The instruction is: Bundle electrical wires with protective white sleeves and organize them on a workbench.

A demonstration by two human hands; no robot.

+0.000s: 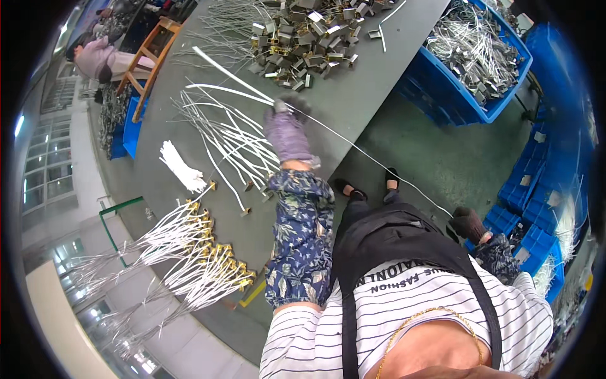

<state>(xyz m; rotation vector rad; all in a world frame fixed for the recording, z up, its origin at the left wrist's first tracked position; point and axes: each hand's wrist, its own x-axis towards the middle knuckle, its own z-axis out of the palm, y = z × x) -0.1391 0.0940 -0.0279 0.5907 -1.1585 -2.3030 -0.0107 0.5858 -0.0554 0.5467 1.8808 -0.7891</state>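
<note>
My left hand [289,134], in a purple glove, is closed over the table around white sleeving [235,77], whose two pale lengths stick out to the left. A thin wire [360,149] runs from that hand, past the table edge, down to my right hand [468,223]. The right hand, in a dark glove, is held out at the right and closed on the wire's far end. Just below my left hand lies a loose bundle of white-sleeved wires [233,136], some with small metal parts at their ends.
A heap of small metal housings [309,41] covers the table's far side. Bunched white cut sleeves [181,167] and rows of brass-ended wires [202,240] lie at left. A blue crate [435,82] of wired parts stands right, with more blue bins [527,170]. Another person [104,60] sits far left.
</note>
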